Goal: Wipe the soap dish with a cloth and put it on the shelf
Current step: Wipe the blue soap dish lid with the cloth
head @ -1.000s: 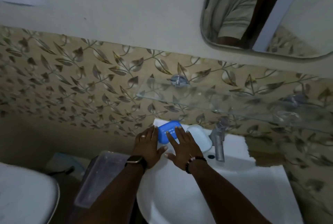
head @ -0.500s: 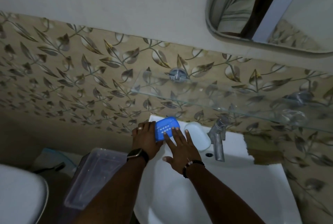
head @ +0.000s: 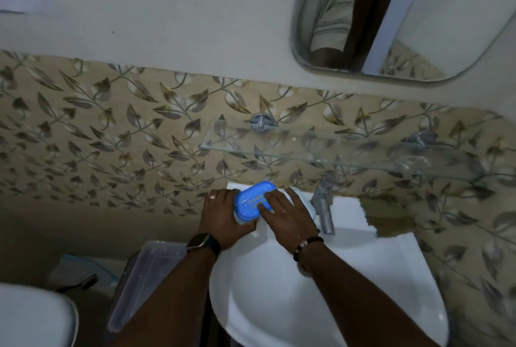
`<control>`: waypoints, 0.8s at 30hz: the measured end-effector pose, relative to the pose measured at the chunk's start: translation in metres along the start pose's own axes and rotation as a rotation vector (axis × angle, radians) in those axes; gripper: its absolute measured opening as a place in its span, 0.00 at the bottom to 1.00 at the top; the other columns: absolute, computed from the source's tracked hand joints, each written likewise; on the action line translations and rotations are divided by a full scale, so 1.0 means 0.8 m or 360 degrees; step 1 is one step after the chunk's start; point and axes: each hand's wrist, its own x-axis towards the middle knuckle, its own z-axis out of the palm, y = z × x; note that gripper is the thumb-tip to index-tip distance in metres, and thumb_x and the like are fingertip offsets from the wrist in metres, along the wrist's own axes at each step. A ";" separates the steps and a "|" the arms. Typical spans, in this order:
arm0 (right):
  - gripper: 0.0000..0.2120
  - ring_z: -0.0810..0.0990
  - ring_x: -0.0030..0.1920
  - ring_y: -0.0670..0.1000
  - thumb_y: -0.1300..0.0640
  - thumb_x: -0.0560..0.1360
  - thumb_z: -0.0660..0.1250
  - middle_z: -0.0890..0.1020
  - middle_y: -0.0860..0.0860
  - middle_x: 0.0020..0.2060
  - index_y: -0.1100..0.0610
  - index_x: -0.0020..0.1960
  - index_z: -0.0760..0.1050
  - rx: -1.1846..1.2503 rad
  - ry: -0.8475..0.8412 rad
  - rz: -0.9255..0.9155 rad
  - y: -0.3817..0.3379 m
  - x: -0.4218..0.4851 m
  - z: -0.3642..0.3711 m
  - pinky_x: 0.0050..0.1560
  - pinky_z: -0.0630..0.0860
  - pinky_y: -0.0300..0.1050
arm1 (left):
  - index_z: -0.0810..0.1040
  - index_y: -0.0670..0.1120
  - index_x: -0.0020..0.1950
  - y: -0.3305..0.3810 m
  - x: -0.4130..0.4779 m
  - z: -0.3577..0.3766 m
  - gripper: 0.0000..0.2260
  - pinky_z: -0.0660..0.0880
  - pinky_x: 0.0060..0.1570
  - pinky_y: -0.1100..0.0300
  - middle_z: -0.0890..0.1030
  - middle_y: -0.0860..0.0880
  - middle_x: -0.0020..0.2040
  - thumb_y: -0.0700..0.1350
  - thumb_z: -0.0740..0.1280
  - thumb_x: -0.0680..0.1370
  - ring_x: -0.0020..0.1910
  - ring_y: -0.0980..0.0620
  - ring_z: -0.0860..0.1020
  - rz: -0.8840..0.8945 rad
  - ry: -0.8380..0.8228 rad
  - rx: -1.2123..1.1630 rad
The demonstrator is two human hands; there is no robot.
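We hold blue soap dish (head: 251, 198) at back left of sink (head: 279, 304). Left hand (head: 223, 215) wraps round it, right hand (head: 287, 215) lies flat on top. Cloth not clear. We should grip tight, rub every corner, then lift to shelf (head: 335, 156).

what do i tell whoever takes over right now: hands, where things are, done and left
Left hand: grips the blue soap dish at its left end.
Right hand: fingers lie straight across the dish's slotted top.
Dish: at the back left corner of the sink, left of the tap, with a white oval piece between them.
Glass shelf: on the wall just above; the dish is not on it.
Cloth: none visible in this view.
Done: dish is in hand.
Left: wipe it (progress cannot be told), then set it on the shelf.
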 end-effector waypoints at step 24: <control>0.09 0.78 0.41 0.58 0.68 0.73 0.63 0.80 0.55 0.42 0.57 0.49 0.77 -0.0269 0.0078 0.0341 0.071 -0.195 -0.095 0.35 0.73 0.50 | 0.83 0.42 0.54 0.190 -0.068 0.080 0.09 0.84 0.41 0.52 0.88 0.43 0.41 0.47 0.68 0.82 0.37 0.44 0.84 -0.0895 -0.0418 -0.1908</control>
